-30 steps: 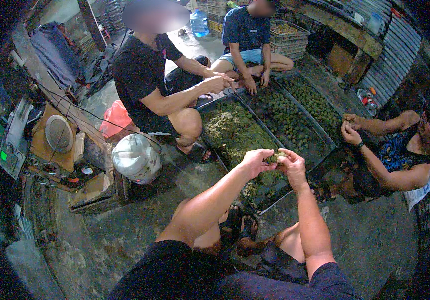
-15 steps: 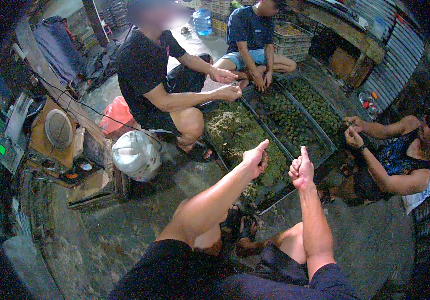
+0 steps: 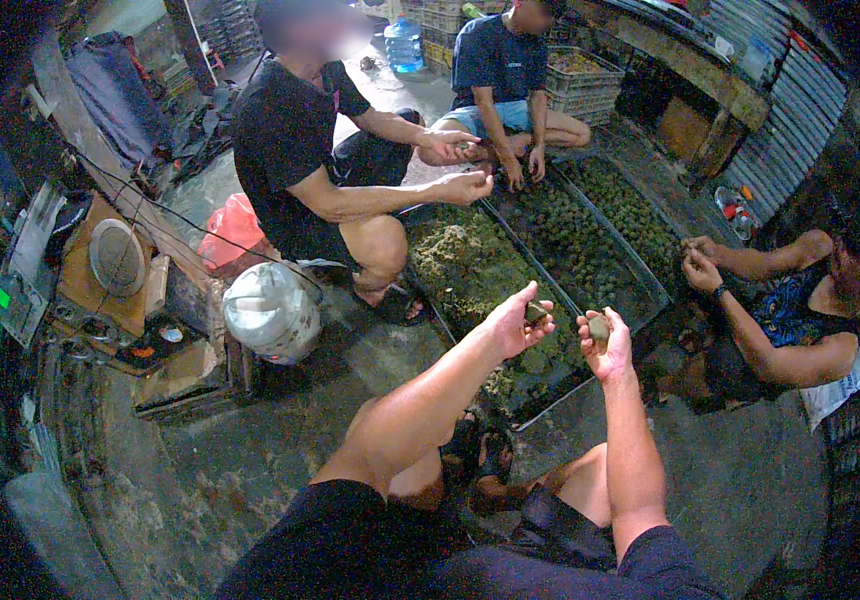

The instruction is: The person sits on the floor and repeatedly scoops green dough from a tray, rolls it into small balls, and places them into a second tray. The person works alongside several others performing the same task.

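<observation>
My left hand point(image 3: 520, 325) is over the near end of a long tray, its fingers curled round a small greenish-brown lump point(image 3: 537, 313). Close beside it, my right hand point(image 3: 606, 348) is turned palm up, and a similar smooth greenish lump point(image 3: 598, 327) sits in its bent fingers. Beneath the hands, the tray point(image 3: 554, 403) holds a heap of crumbly, moist green material point(image 3: 475, 255). Just to its right, a second tray contains many small round green balls point(image 3: 565, 222). A farther strip of green balls point(image 3: 635, 212) lies beyond that.
A person in black point(image 3: 290, 150) crouches at the left, another point(image 3: 495, 80) sits at the back, a third point(image 3: 790, 320) is at the right. A whitish rounded container point(image 3: 272, 312), a red bag point(image 3: 233, 232) and a scale point(image 3: 115, 258) stand left. Crates point(image 3: 582, 85) are behind.
Both my hands have turned and their fingers have opened out from tighter fists, exposing a lump in each. The co-workers' hands have shifted slightly.
</observation>
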The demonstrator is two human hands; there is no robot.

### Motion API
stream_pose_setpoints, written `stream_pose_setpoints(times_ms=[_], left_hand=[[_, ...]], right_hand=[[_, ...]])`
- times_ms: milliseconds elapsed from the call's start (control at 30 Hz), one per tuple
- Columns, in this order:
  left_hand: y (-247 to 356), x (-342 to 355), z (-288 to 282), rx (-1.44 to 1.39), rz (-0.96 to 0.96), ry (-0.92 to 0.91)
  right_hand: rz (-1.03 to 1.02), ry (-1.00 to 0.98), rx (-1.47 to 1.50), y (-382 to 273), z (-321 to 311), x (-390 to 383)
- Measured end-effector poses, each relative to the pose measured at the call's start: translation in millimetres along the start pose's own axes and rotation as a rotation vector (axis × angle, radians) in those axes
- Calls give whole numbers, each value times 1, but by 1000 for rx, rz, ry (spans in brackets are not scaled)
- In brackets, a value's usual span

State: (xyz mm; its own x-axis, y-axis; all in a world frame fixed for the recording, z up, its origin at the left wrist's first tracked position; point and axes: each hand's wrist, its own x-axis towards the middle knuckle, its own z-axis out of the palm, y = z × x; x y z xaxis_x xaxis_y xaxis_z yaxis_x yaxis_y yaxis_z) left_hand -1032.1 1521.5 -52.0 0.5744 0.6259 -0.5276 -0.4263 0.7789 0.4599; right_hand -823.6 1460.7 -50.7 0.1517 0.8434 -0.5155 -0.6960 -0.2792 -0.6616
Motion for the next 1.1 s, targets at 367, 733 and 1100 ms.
stream_pose_setpoints(times_ms=[367, 733, 1100], left_hand=[[11, -19, 7, 135, 83, 81], [-6, -19, 9, 612, 127, 54], [-4, -10, 7, 523, 304, 22]], right_hand=[[-289, 94, -426, 15, 34, -18], [-919, -60, -1313, 34, 46, -36], [-1056, -60, -1273, 35, 61, -45]])
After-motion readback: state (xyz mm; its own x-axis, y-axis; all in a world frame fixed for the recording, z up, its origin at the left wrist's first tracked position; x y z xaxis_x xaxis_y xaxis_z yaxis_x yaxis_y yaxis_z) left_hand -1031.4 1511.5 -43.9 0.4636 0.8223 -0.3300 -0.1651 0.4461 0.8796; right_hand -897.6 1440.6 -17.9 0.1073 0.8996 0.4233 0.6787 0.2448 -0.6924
